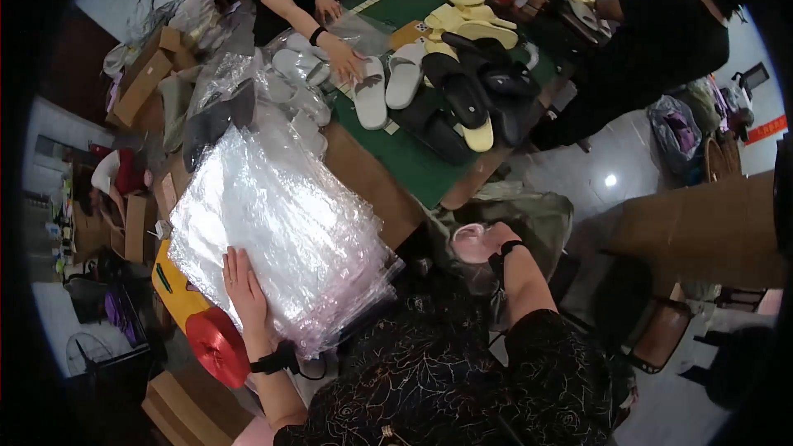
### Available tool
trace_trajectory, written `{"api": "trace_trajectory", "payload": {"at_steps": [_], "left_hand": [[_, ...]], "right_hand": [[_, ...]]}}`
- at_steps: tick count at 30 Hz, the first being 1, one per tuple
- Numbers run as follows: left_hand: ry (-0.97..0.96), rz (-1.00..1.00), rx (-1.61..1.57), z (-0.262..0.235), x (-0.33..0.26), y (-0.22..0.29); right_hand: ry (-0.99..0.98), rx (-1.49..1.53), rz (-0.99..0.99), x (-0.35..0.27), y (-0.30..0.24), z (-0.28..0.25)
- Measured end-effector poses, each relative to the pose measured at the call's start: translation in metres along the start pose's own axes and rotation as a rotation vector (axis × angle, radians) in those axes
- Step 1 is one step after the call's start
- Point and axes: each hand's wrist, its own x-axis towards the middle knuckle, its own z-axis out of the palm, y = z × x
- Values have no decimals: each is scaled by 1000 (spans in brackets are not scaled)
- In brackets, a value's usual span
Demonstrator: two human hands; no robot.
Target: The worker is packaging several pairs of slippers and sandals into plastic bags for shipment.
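Note:
My left hand (244,291) lies flat, fingers stretched out, on the near left edge of a thick stack of clear plastic bags (273,223). The stack shines strongly under the light. To the right, over an open olive-green sack (541,219), my right hand (497,241) is closed on a pink slipper (469,246). Clear plastic hangs below the slipper. The right fingers are partly hidden behind the hand. Both wrists wear black bands.
Black, yellow and pale grey slippers (369,95) cover a green mat (413,169). Across the table a co-worker's hand (343,58) touches a pale slipper. Another person (652,58) stands at the far right. A red ribbon roll (217,347) sits beside my left forearm.

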Motion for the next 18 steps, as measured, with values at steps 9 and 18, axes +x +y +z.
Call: {"api": "trace_trajectory", "payload": {"at_steps": [9, 18], "left_hand": [[-10, -75, 18, -6, -4, -2], [3, -120, -12, -5, 0, 3]], "right_hand": [[944, 471, -653, 48, -118, -120], [715, -210, -570, 57, -294, -181]]}}
